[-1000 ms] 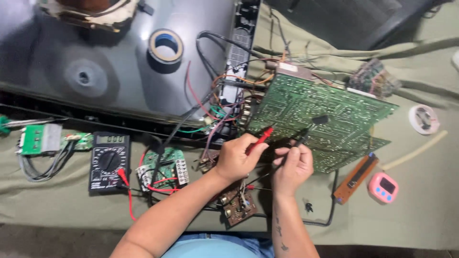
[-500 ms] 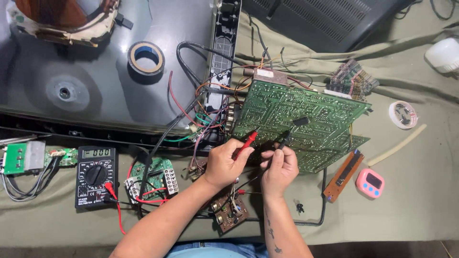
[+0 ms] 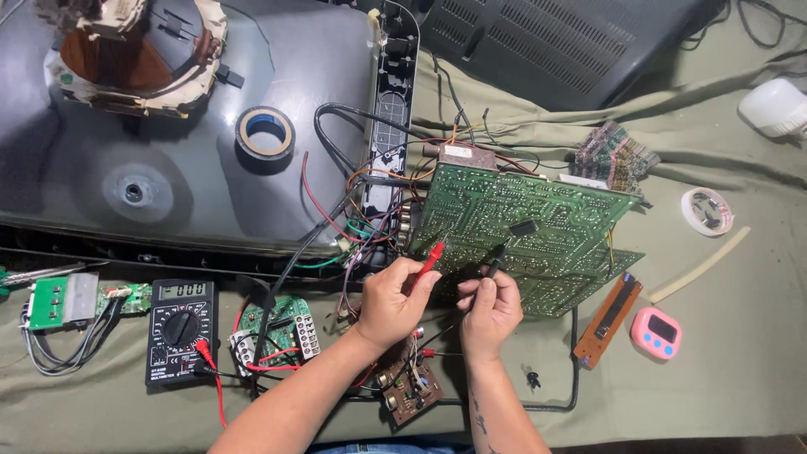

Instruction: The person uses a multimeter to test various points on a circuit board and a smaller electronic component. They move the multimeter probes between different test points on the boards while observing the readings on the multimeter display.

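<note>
My left hand (image 3: 393, 303) grips a red multimeter probe (image 3: 431, 256) with its tip on the underside of a large green circuit board (image 3: 538, 227). Close beside it, my right hand (image 3: 490, 309) holds a black probe (image 3: 494, 261) against the same board's lower left area. The board is tilted up, wires running from its left edge into a picture-tube set (image 3: 168, 143). Red and black leads trail back to a black digital multimeter (image 3: 180, 329) lying at the left.
A roll of tape (image 3: 265, 133) rests on the tube. Small green boards (image 3: 282, 332), (image 3: 59, 301) and a brown board (image 3: 409, 385) lie near the multimeter. At the right are a pink timer (image 3: 656, 333), a solder coil (image 3: 706, 211), a slider part (image 3: 609, 319) and a white bulb (image 3: 773, 108).
The camera view has drifted, so everything sits lower and further right in frame than half a second ago. Both hands keep their probes on the board, about where they were.
</note>
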